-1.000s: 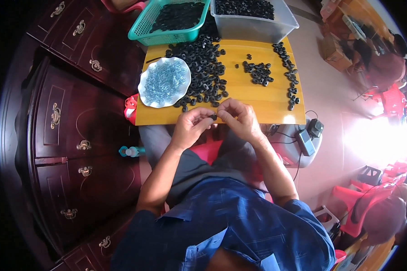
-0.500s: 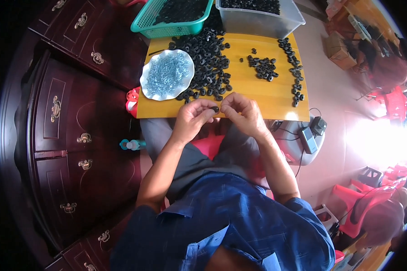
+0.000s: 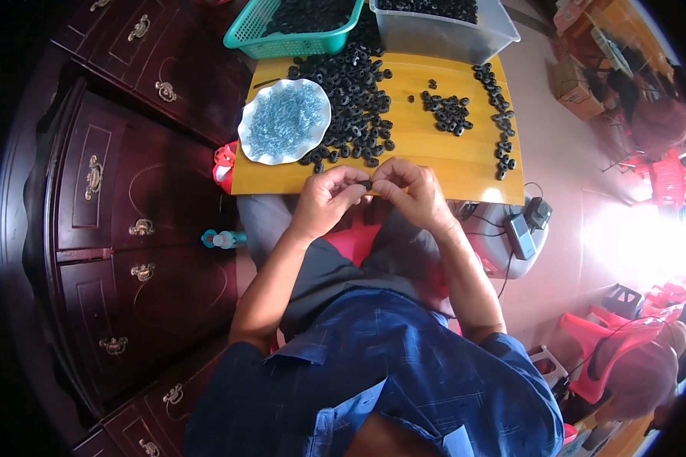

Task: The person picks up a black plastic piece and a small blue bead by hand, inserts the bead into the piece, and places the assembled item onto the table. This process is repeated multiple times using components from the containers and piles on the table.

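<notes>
At the front edge of the yellow table (image 3: 282,181), my left hand (image 3: 326,199) pinches a small black ring-like part (image 3: 367,185). My right hand (image 3: 413,192) meets it from the other side, thumb and forefinger pressed together at the part; whether a tiny piece lies between them is hidden. Just beyond my left hand spreads a large heap of similar black parts (image 3: 356,107). A white scalloped plate (image 3: 245,141) full of small clear bluish pieces (image 3: 288,118) stands left of the heap. Right of centre lies a smaller group of black parts (image 3: 450,114).
A green basket (image 3: 282,47) and a clear plastic bin (image 3: 442,44), both holding black parts, stand at the far edge. A row of black parts (image 3: 501,122) lines the right edge. Dark wooden drawers (image 3: 168,190) rise at left; a grey power adapter (image 3: 520,236) sits at right.
My right fingertips have closed in on the black part, which now sits between both hands. The view has shifted slightly; the piles look the same.
</notes>
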A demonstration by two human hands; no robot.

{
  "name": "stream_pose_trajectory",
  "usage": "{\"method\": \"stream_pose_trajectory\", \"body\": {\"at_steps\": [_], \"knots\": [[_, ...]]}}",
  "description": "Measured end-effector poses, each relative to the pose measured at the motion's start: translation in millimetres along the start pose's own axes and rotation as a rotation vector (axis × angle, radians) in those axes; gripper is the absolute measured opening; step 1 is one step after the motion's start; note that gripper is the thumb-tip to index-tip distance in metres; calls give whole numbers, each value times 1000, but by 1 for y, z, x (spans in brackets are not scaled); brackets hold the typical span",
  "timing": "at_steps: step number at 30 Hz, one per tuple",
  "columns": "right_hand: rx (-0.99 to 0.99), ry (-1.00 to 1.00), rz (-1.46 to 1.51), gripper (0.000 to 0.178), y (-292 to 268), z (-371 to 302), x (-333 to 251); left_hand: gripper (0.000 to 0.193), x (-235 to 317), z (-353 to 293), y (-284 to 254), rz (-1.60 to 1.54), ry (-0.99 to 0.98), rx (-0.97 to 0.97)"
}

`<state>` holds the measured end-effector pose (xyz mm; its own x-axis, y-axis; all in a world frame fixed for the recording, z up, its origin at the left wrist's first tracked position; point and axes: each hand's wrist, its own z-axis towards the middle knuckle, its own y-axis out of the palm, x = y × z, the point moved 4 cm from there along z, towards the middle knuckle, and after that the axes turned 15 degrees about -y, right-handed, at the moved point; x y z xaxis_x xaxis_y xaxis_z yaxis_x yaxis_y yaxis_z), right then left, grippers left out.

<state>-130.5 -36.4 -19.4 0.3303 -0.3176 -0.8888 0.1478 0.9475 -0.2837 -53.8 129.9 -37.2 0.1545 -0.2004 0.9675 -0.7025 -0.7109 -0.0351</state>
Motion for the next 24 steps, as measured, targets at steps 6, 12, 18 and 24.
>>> {"method": "stream_pose_trajectory", "body": {"at_steps": [6, 12, 18, 24], "knots": [[27, 168, 468, 11, 7, -3, 19, 12, 6, -3, 0, -90, -11, -94], [-53, 176, 361, 19, 9, -6, 22, 13, 7, -3, 2, 8, 2, -66], [-91, 202, 421, 24, 5, 0, 12, 13, 7, -4, 2, -163, -20, -146], [92, 7, -267, 18, -71, 54, 12, 15, 9, -5, -10, -344, -64, -189]]}}
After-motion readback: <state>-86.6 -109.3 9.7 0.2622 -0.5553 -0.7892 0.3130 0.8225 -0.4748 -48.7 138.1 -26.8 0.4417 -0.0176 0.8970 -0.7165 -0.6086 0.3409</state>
